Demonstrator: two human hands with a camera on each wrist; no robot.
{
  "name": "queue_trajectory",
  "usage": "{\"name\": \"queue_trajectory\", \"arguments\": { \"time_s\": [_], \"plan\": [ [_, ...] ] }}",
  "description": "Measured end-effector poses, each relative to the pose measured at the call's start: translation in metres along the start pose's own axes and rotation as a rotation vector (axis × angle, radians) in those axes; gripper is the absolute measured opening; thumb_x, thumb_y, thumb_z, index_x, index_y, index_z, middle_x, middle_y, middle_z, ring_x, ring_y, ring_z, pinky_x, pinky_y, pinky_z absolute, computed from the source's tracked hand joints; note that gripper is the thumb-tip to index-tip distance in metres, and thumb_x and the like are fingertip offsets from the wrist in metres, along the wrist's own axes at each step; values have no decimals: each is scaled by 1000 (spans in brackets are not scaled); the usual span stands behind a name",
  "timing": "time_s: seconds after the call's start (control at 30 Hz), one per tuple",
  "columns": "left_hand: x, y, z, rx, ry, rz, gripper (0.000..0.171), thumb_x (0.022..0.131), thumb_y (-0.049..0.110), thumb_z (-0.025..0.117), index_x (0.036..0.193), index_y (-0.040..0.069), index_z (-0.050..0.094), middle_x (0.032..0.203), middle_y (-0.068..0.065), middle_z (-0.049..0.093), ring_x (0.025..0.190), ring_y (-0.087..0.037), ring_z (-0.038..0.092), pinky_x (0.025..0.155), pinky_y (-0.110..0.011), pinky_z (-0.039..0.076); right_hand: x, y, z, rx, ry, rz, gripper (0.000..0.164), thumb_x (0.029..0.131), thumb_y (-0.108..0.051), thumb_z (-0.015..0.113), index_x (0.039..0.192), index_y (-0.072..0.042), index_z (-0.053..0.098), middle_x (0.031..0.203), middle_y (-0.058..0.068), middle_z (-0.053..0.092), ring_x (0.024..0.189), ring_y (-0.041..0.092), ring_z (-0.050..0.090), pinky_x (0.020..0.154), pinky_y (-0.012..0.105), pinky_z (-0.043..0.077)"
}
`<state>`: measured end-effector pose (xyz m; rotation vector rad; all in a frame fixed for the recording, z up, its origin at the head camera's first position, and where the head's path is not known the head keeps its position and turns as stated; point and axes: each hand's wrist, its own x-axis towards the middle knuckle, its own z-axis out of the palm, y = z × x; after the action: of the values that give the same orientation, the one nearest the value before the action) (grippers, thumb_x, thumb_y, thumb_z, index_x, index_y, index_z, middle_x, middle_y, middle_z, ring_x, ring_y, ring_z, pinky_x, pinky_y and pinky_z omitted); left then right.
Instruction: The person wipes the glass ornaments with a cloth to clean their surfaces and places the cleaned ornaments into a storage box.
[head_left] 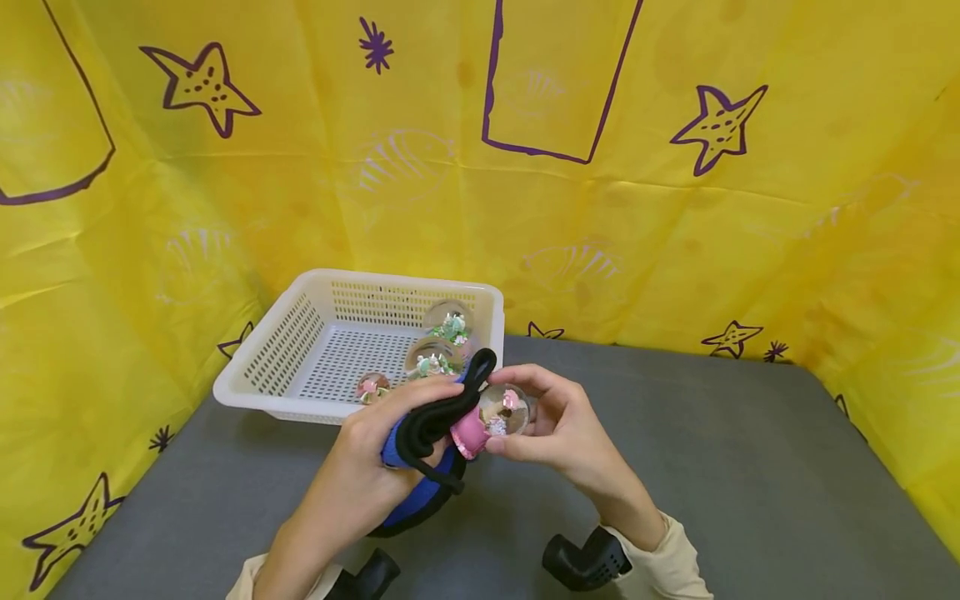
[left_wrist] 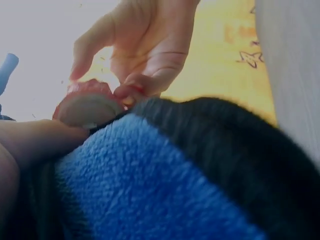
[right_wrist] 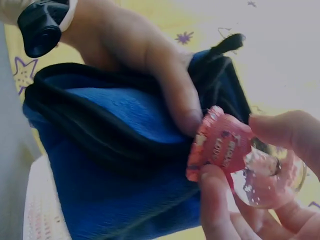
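My right hand (head_left: 573,425) grips a small snow globe (head_left: 505,410) with a pink base (right_wrist: 225,145) and a clear dome, fingers and thumb around it. The globe is tilted, and raised lettering shows on its base in the right wrist view. In my left hand (head_left: 367,454) I hold a folded blue plush cloth (right_wrist: 125,195) with black edging, bunched close against the pink base. The left thumb (right_wrist: 182,107) lies over the cloth beside the base. From the left wrist view, the globe's pale round underside (left_wrist: 90,109) is visible, while the cloth hides much of that view.
A white slotted plastic basket (head_left: 300,283) stands at the back left of the grey table (head_left: 712,467). Inside its right part are two globes with green bases (head_left: 450,327) and a smaller pink one (head_left: 371,387). Yellow patterned fabric (head_left: 450,208) hangs around the table.
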<state>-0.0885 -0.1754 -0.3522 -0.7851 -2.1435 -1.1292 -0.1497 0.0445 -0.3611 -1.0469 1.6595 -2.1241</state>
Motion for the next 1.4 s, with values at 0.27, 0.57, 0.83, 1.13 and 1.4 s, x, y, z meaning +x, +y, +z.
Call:
{"name": "queue_trajectory", "arguments": {
  "time_s": [0.27, 0.57, 0.83, 1.13, 1.4],
  "plan": [
    [-1, -3, -8, -84, -134, -146, 56, 79, -4, 77, 128, 21, 62, 116, 2, 72, 98, -9, 68, 88, -24, 54, -1, 0, -11, 15, -180, -119, 54, 79, 16, 70, 127, -8, 62, 107, -1, 65, 82, 7, 66, 69, 22, 59],
    [-1, -2, -11, -158, -195, -207, 54, 84, 8, 78, 132, 24, 59, 123, 3, 69, 104, -9, 66, 91, -24, 53, 1, 4, -13, 119, -216, -187, 60, 75, 24, 62, 121, -15, 63, 128, -1, 61, 106, 9, 58, 69, 15, 52],
    [-1, -3, -12, -180, -200, -299, 59, 87, 16, 77, 139, 27, 52, 131, 3, 64, 109, -11, 63, 93, -27, 52, 3, 7, -7, -43, -44, -253, 55, 76, 17, 73, 116, -20, 65, 126, -3, 65, 109, 11, 63, 73, 20, 56],
    [0, -4, -11, -309, -252, -371, 57, 90, 16, 73, 140, 28, 49, 134, 3, 60, 113, -12, 62, 95, -26, 51, 7, 12, 2, -168, 185, -418, 48, 71, 7, 84, 109, -3, 56, 121, 0, 63, 103, 14, 65, 73, 22, 56],
    [-2, 3, -12, -277, -270, -422, 56, 90, 22, 74, 139, 34, 50, 131, 8, 63, 109, -10, 65, 94, -27, 52, 7, 9, 1, -187, 305, -346, 56, 65, 10, 87, 103, 1, 47, 114, 2, 57, 85, 14, 62, 63, 17, 51]
  ]
}}
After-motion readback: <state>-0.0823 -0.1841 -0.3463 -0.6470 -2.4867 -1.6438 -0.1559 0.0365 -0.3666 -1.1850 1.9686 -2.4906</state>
